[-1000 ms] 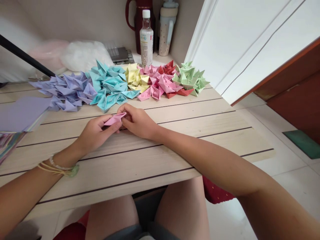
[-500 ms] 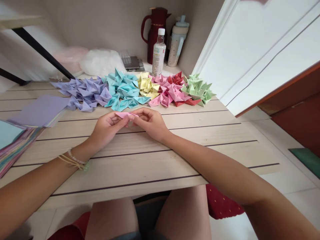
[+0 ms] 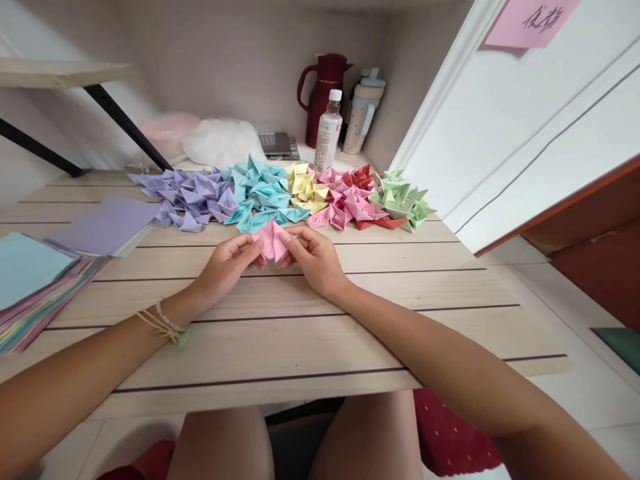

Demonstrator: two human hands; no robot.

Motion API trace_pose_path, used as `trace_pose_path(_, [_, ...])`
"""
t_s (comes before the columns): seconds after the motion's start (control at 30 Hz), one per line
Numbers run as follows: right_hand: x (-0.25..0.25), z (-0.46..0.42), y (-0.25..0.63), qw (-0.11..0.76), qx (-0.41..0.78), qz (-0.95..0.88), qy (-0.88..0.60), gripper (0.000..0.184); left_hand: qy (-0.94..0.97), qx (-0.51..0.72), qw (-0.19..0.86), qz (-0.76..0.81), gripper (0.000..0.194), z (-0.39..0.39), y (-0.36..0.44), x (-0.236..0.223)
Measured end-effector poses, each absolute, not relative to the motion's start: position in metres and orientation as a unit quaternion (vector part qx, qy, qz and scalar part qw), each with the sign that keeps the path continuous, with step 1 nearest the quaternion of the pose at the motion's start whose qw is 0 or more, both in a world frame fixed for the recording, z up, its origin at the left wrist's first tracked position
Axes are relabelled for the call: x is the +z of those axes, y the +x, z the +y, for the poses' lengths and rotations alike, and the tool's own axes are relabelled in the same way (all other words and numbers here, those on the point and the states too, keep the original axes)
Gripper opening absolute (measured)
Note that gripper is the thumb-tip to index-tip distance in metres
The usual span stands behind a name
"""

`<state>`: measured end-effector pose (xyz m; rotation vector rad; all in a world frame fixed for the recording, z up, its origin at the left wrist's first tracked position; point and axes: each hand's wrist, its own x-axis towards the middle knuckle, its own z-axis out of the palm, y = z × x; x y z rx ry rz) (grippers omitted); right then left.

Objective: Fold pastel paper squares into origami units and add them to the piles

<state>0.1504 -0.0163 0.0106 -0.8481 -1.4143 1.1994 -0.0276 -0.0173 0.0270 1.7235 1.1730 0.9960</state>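
Observation:
Between my two hands is a small piece of folded pink paper [image 3: 271,241], held up just above the tabletop with creases running down its middle. My left hand [image 3: 231,259] pinches its left side with thumb and fingers. On the right side, my right hand [image 3: 313,257] pinches it the same way. Just beyond the hands lies a row of folded paper boats: purple boats [image 3: 193,197], blue boats [image 3: 260,193], yellow boats [image 3: 305,187], pink boats [image 3: 350,200], red boats [image 3: 361,177] and green boats [image 3: 400,200].
Stacks of coloured paper, one topped by a purple sheet [image 3: 103,223] and one by a light blue sheet [image 3: 30,267], lie at left on the slatted table [image 3: 300,340]. Behind the boats stand a clear bottle [image 3: 327,137], a dark red jug [image 3: 325,87] and a tumbler [image 3: 361,117].
The pink paper, seen as a thin flat strip before, now shows a wider creased face towards me. Both hands still hold it. The camera view has shifted slightly.

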Motion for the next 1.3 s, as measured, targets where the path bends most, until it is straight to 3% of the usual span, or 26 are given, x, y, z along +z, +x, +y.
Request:
trace_pose_path(0.6, [0.0145, -0.0208, 0.1503, 0.511, 0.509, -0.588, -0.367, 0.043, 0.633, 0.45, 0.453, 0.437, 0.026, -0.0151, -0.0272, 0.0247])
trace_pose_path(0.87, [0.0144, -0.0202, 0.1484, 0.501, 0.564, -0.555, -0.35, 0.042, 0.599, 0.485, 0.479, 0.421, 0.026, -0.0162, -0.0282, 0.0233])
trace_pose_path(1.07, [0.0122, -0.0202, 0.1477, 0.514, 0.637, -0.492, -0.296, 0.027, 0.532, 0.537, 0.55, 0.354, 0.023, -0.0144, -0.0268, 0.0184])
trace_pose_path(1.3, [0.0126, -0.0178, 0.1491, 0.505, 0.678, -0.458, -0.275, 0.03, 0.471, 0.545, 0.61, 0.33, 0.016, -0.0163, -0.0236, 0.0204])
